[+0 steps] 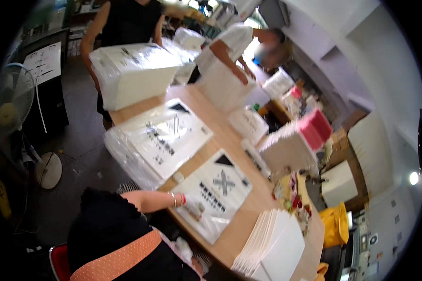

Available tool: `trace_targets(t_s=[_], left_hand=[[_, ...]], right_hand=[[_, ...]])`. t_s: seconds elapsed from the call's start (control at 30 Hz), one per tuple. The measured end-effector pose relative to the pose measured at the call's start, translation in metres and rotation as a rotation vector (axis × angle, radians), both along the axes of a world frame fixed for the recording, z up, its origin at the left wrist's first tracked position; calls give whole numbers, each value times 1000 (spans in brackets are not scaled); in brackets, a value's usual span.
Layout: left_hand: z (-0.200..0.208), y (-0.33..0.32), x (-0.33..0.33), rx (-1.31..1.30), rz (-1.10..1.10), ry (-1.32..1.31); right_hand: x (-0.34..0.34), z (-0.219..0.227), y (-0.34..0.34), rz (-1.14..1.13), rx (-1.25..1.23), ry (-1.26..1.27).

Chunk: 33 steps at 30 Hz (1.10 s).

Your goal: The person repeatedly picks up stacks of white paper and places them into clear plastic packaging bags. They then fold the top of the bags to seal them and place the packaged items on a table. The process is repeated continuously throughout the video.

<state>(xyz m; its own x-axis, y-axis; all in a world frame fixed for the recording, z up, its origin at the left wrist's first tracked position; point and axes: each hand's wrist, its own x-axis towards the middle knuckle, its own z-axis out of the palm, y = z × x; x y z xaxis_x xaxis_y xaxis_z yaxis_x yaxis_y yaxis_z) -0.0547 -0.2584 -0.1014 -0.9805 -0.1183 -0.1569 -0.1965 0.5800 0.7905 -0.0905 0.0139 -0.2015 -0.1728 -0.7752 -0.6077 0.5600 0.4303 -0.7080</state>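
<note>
My left hand (194, 211), in what looks like a pale glove with a red bracelet at its wrist, rests at the near end of a clear plastic bag (211, 224). Its fingers look bent against the film, though blurred. A white printed board (222, 187) with a black triangle lies flat inside the bag. Low by my lap, off the table, my right hand (184, 249) appears as a blurred white shape; its fingers cannot be made out. Left of the board sits a stack of similar bagged boards (162, 140), with a small pale round object (178, 177) beside it.
White sheets (272, 243) lie fanned on the table's right (225, 248). Beyond stand a pink-ended stack (290, 145) and a large wrapped block (136, 77). Two people (131, 23) (227, 44) are across the table. A fan (14, 103) stands left; a yellow bag (335, 225) hangs right.
</note>
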Motion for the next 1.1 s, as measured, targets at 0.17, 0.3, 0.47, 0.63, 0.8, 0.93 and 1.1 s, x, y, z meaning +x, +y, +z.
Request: trace_targets(t_s=[0.17, 0.3, 0.47, 0.63, 0.8, 0.93, 1.1], left_hand=[[48, 7, 9, -44, 141, -96], [35, 6, -7, -116, 107, -146], [19, -9, -24, -290, 143, 355], [25, -46, -44, 796, 466, 306], [61, -13, -64, 682, 385, 333], [141, 2, -60, 642, 300, 427], [148, 14, -45, -135, 305, 343]], right_hand=[[-12, 57, -47, -113, 22, 240], [-12, 119, -93, -434, -411, 84], [-92, 55, -109, -365, -147, 764], [-62, 150, -76, -279, -22, 1543], [-56, 160, -144, -272, -672, 1546], [-95, 153, -149, -140, 58, 1745], [-104, 114, -85, 273, -193, 1631]])
